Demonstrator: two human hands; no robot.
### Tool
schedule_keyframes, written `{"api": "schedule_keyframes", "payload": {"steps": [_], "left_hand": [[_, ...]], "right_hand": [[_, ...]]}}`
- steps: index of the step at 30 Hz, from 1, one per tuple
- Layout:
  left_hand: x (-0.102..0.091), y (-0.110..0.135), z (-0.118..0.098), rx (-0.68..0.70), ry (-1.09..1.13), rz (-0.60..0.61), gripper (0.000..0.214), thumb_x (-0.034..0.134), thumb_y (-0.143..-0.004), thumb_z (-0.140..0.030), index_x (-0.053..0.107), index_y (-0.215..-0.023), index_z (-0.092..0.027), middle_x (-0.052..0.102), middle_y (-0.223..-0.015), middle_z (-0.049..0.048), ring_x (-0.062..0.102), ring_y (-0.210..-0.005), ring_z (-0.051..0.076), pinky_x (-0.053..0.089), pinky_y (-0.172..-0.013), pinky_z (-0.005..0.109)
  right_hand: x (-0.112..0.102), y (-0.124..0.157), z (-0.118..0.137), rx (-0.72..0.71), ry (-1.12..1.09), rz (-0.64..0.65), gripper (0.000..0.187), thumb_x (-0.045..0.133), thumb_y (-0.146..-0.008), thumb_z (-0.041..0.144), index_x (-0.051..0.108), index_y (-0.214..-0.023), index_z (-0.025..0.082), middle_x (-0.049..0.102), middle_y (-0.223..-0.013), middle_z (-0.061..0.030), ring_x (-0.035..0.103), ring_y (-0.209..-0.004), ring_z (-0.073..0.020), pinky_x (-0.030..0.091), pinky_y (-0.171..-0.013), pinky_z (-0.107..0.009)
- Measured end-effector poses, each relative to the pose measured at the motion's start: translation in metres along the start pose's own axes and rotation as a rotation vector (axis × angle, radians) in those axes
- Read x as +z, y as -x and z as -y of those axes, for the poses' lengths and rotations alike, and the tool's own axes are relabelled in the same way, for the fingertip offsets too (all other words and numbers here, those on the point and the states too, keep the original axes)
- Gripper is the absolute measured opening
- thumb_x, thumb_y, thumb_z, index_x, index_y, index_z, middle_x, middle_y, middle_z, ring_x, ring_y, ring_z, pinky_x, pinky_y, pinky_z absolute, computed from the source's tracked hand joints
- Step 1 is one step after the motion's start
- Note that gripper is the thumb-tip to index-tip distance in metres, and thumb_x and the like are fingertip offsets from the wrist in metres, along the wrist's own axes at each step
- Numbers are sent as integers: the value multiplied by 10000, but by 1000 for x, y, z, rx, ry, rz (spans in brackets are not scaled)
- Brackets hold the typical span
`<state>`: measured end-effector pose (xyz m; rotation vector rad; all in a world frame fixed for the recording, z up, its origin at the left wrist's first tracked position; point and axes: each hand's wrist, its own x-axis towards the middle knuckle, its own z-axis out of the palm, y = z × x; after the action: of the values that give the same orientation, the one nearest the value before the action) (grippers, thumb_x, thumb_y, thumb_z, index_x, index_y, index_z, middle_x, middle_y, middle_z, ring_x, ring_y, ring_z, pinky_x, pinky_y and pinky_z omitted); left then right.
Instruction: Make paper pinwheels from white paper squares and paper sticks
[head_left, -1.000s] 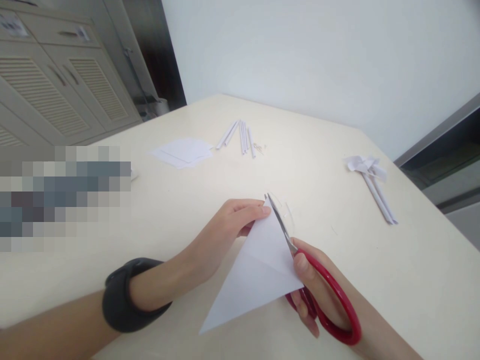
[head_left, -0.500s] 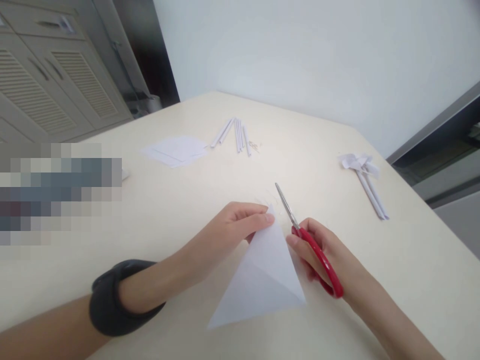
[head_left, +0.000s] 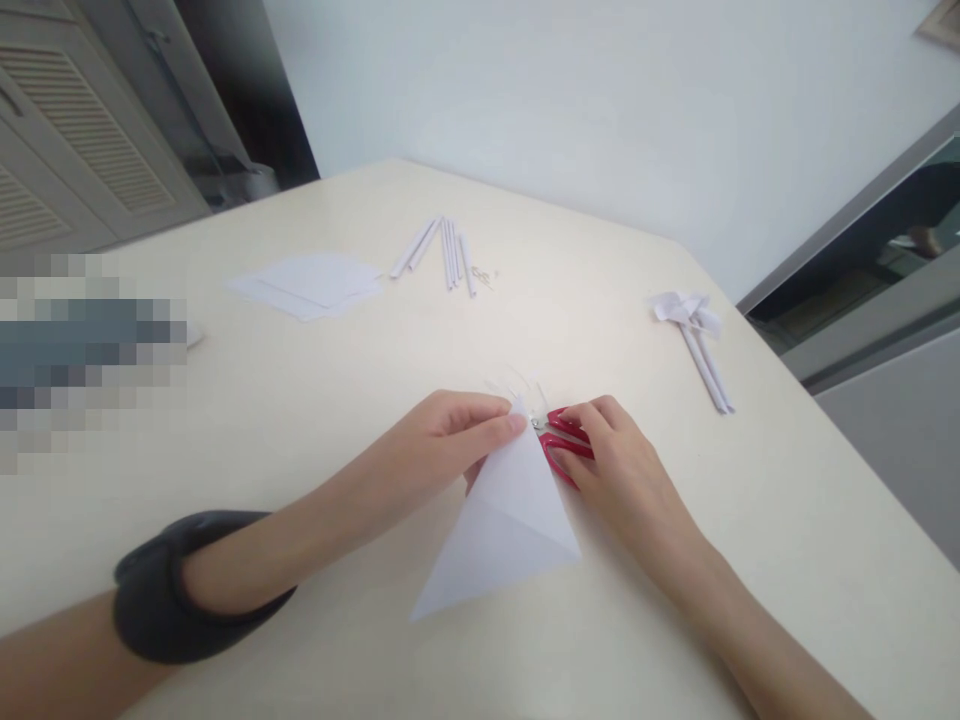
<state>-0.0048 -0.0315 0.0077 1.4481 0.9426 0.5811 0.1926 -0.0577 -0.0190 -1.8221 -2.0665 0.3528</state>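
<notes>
Between thumb and fingers, my left hand (head_left: 465,432) pinches the top corner of a white folded sheet of paper (head_left: 504,540). The sheet is triangular, with a crease across its middle, and its wide edge points toward me. My right hand (head_left: 619,455) grips red-handled scissors (head_left: 561,440) by the loops. The scissors lie at the right side of the paper's top corner, with their pivot beside my left thumb. Most of their blades are hidden behind the paper and my fingers. Thin paper slivers (head_left: 541,393) lie just beyond the corner.
White paper sheets (head_left: 307,290) lie at the back left, near several rolled paper sticks (head_left: 450,255) and small wire-like bits (head_left: 480,274). Paper pinwheels (head_left: 701,345) on rolled sticks rest at the right. A blurred patch (head_left: 82,340) covers something at the left.
My right hand has brought the scissors left and turned them, so the blades now meet the paper's top corner. My left hand still pinches the paper. The whole view has shifted slightly.
</notes>
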Motion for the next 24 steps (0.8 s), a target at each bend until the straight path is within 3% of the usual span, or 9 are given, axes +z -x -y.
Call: {"api": "schedule_keyframes", "payload": {"steps": [5,10,13,16,20,24], "left_hand": [[-3,-3,4,13,-62,-64,413,402,-876,-497,465,-626,-175,425,-590,-46,429,-555,88,342,-528,199],[-5,-4,8,53,-141,-142,397,427,-875,-482,445,-620,-178,401,-587,-53,406,-539,78,324,-495,184],[-6,-4,8,70,-154,-175,387,427,-876,-476,443,-627,-182,416,-591,-51,417,-544,84,330,-492,187],[-6,-4,7,90,-138,-216,383,418,-882,-463,415,-621,-183,393,-589,-50,402,-545,91,341,-494,193],[-4,-6,4,109,-65,-219,372,410,-886,-445,407,-620,-184,382,-595,-50,421,-558,97,386,-525,197],[-1,-7,2,94,47,-157,203,486,-854,-424,508,-824,-224,552,-688,-49,550,-632,119,435,-572,213]], "right_hand": [[-4,1,2,-15,-60,14,185,493,-856,255,591,-1010,223,510,-1062,-63,554,-922,-196,472,-788,-343],[-21,2,15,-5,-365,7,152,475,-882,285,616,-910,232,561,-1029,-21,566,-896,-143,452,-732,-263],[-30,4,20,30,-615,246,284,418,-904,395,621,-826,212,602,-857,-16,569,-790,-147,437,-687,-276],[-31,6,20,96,-812,416,247,502,-862,406,590,-769,195,584,-783,-4,565,-734,-139,423,-651,-264],[-30,7,18,137,-866,378,208,558,-838,319,555,-683,180,557,-721,13,542,-692,-112,392,-638,-239],[-31,4,19,197,-913,291,188,565,-831,319,565,-708,177,576,-704,4,520,-663,-112,377,-612,-240]]}}
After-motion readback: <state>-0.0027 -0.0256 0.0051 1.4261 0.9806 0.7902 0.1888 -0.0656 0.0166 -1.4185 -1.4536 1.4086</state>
